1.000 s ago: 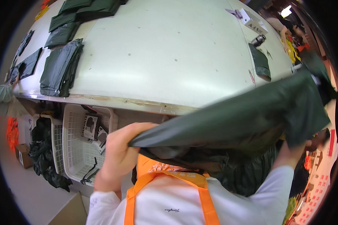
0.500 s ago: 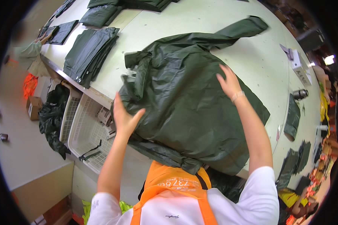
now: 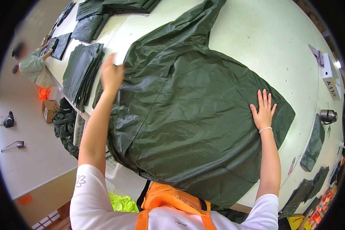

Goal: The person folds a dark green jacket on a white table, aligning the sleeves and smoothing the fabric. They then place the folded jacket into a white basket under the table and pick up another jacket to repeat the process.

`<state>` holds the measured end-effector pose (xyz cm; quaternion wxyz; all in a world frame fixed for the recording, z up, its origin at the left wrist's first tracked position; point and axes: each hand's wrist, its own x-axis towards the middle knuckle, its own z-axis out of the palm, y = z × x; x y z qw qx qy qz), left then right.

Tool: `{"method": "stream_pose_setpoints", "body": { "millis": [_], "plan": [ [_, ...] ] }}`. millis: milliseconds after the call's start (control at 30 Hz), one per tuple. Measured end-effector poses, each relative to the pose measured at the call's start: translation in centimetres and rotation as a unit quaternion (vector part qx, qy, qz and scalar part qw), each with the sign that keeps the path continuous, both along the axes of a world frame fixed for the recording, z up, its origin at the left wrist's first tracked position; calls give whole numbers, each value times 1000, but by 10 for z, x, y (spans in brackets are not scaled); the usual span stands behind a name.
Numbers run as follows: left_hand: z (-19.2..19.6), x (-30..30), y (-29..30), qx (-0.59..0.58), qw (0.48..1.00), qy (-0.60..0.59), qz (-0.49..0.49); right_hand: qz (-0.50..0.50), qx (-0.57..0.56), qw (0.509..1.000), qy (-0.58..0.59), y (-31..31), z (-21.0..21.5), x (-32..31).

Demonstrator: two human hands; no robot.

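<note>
A dark green raincoat [image 3: 195, 111] of thin, shiny fabric lies spread and wrinkled over the white table, one sleeve [image 3: 191, 23] stretching toward the far edge. Its near hem hangs over the table's front edge against my orange apron [image 3: 172, 195]. My right hand [image 3: 263, 113] rests flat on the right part of the raincoat, fingers spread. At the raincoat's upper left edge is my left hand [image 3: 112, 76], smeared by motion; whether it grips the fabric cannot be made out.
Left of the raincoat lies a stack of folded green garments [image 3: 80, 73], with more folded pieces [image 3: 90, 27] beyond. A white box [image 3: 331, 78], a dark metal flask [image 3: 328, 115] and a small pinkish tool [image 3: 291, 165] lie along the right. Another person [image 3: 31, 63] works at far left.
The raincoat has been spread flatter and wider, its sleeve swinging toward the far edge. My right hand went right and down onto the fabric; my left hand moved up and left.
</note>
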<state>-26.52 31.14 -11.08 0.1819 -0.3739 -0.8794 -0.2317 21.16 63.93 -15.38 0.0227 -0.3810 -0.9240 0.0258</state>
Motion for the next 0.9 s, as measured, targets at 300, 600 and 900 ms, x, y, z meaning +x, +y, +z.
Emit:
{"method": "stream_pose_setpoints", "body": {
  "millis": [300, 600, 900],
  "plan": [
    [-71, -31, 181, -247, 962, -113, -36, 13, 5, 999, 39, 28, 0, -11],
    [-21, 63, -31, -251, 965, 29, -61, -55, 25, 997, 50, -36, 15, -6],
    [-37, 15, -162, -272, 961, 13, -51, -114, -113, 987, -17, -279, 21, 19]
  ]
}}
